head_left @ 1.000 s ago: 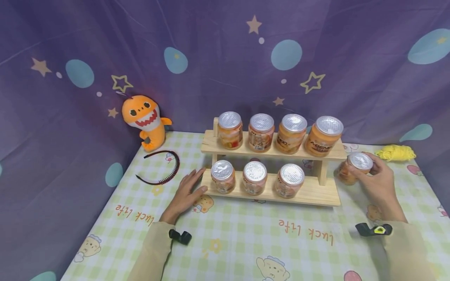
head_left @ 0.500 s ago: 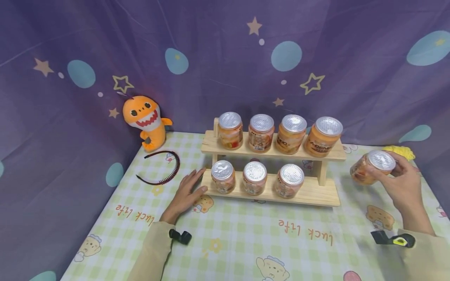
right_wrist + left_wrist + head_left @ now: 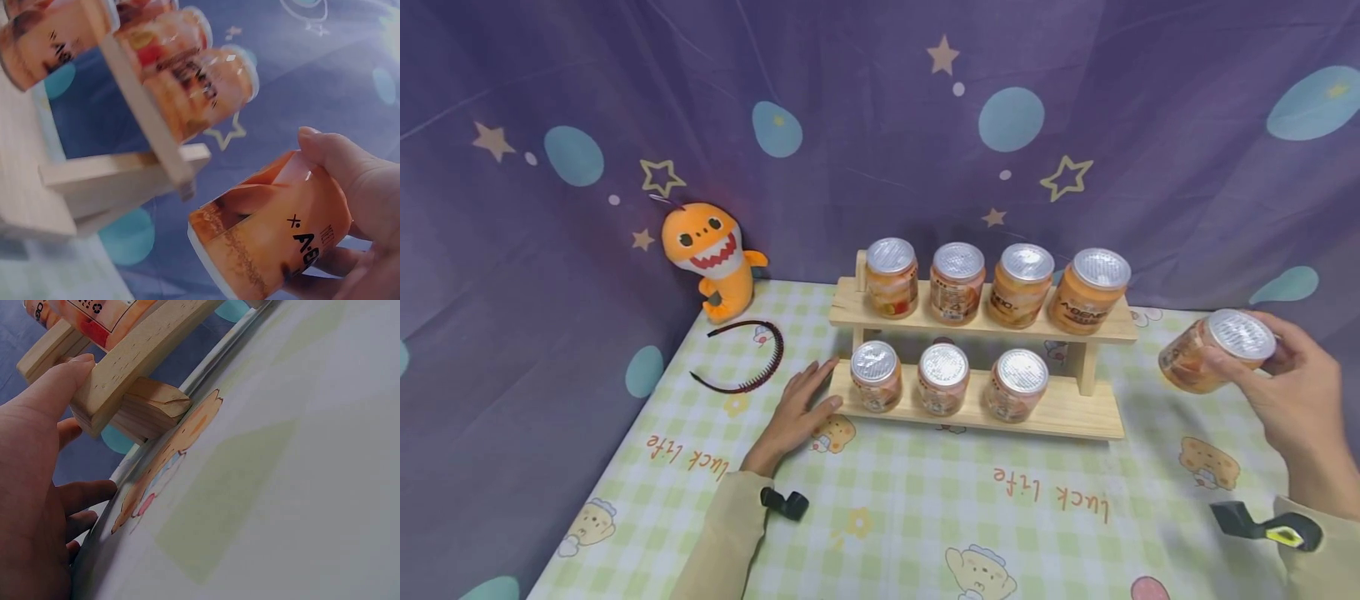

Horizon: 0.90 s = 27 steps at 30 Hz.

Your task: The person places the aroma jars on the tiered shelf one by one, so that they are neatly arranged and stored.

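My right hand point(image 3: 1303, 396) grips an orange can point(image 3: 1195, 358) with a silver lid, thumb in front and fingers behind. The can tilts above the tablecloth, right of a two-tier wooden rack point(image 3: 1086, 410). In the right wrist view, black lettering shows on the held can point(image 3: 275, 231). My left hand point(image 3: 796, 417) lies at the rack's left end. In the left wrist view its thumb point(image 3: 69, 372) touches the lower board point(image 3: 119, 378) while the other fingers extend loosely below. Several similar cans point(image 3: 1088, 296) stand on the upper tier, and three more point(image 3: 943, 387) on the lower.
An orange shark plush point(image 3: 711, 258) leans against the purple curtain point(image 3: 880, 117) at the back left. Before it lies a dark toothed headband point(image 3: 775, 358). Green checked cloth point(image 3: 895, 500) covers the table.
My right hand has lifted the can off the table and carried it rightward, away from the rack. Yellow yarn seen earlier behind it is now hidden. My left hand has stayed put.
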Tool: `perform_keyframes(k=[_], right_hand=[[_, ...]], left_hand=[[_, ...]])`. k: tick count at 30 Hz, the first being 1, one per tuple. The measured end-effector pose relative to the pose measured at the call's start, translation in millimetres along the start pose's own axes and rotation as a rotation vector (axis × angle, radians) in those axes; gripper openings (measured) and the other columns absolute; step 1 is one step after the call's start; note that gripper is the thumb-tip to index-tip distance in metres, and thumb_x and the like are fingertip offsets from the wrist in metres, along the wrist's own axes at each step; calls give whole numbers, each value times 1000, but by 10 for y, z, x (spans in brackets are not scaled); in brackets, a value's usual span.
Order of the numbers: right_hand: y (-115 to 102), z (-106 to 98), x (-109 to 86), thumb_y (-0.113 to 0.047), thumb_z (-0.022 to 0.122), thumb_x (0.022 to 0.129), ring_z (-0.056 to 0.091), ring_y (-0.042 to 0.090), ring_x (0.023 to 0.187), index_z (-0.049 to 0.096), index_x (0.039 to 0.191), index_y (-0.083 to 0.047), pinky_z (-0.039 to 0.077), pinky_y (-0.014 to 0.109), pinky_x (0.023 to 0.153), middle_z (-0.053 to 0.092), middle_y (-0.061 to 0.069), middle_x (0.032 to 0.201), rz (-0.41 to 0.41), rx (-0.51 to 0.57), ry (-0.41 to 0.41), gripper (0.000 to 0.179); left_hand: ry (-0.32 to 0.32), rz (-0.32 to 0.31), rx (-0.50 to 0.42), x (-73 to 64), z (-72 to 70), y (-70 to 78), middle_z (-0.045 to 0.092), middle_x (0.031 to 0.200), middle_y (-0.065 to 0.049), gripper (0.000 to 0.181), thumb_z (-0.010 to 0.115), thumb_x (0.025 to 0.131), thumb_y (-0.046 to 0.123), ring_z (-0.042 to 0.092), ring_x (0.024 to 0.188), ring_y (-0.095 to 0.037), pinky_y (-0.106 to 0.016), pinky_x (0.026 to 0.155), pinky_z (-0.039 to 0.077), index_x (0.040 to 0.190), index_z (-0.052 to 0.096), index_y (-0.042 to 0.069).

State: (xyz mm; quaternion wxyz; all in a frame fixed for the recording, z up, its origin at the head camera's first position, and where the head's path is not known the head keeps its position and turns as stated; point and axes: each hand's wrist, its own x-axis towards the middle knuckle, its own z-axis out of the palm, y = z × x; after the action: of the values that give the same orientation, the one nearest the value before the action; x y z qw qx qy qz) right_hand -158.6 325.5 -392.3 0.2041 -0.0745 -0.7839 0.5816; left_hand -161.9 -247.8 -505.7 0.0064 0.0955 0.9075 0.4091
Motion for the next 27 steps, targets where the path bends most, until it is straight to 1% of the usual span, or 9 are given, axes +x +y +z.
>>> perform_keyframes(k=[4,6,7,14,18,20,21,24,27], right_hand=[[-115,11,-39,11,76,80,59,-13,93,59,138,-14,49,-2,74,62,-27,106,4,-19,8,65],[-166,29,-73,10,76,81,58,-12,95,57,140,-12,48,-3,76,60,-28,108,-20,-75,10,66],[-189,41,-90,11,75,81,58,-12,95,56,141,-11,48,-3,77,60,-27,110,-36,-78,7,66],[-283,129,-183,25,69,75,64,-3,96,63,131,-2,51,2,78,67,-11,113,-159,165,-55,62],[-303,206,-220,28,68,74,65,-1,99,63,129,1,52,3,79,65,-8,115,-231,180,-109,61],[-305,244,-241,28,68,74,66,-2,100,62,130,1,52,3,78,66,-8,115,-243,181,-134,62],[-306,264,-256,27,69,74,65,-4,99,62,130,-1,52,3,78,66,-10,114,-251,140,-141,63],[-297,332,-298,26,70,74,66,-6,98,63,130,-5,52,3,75,68,-14,112,-240,128,-177,65],[-276,412,-340,26,70,73,66,-7,97,64,128,-11,51,4,73,69,-15,110,-216,155,-220,66]], left_hand=[[-3,-5,-8,-6,-5,12,34,164,-8,66,61,97,32,20,155,-42,-60,127,3,157,36,22],[-3,-5,-7,-7,-5,13,34,164,-9,66,62,97,32,20,155,-42,-60,127,4,157,36,22],[-1,-4,-5,-6,-4,11,34,164,-9,66,61,97,32,21,154,-42,-60,127,4,157,36,21],[1,-5,-4,-5,-5,13,34,164,-9,66,62,97,32,21,154,-42,-59,128,4,157,36,22],[1,-2,-5,-2,0,4,35,164,-10,66,62,97,32,21,154,-43,-60,127,4,157,36,22],[1,-3,-5,-1,0,3,35,164,-10,65,62,97,33,21,154,-43,-60,127,5,157,36,22],[1,-3,-6,0,0,3,34,164,-10,66,62,97,33,21,154,-43,-60,127,4,157,36,22],[-1,-7,-8,-3,-2,6,34,164,-9,66,62,97,33,21,154,-42,-60,128,4,157,36,23],[-1,-9,-6,-2,-2,8,34,164,-9,66,62,97,33,21,155,-42,-59,128,4,157,36,22]])
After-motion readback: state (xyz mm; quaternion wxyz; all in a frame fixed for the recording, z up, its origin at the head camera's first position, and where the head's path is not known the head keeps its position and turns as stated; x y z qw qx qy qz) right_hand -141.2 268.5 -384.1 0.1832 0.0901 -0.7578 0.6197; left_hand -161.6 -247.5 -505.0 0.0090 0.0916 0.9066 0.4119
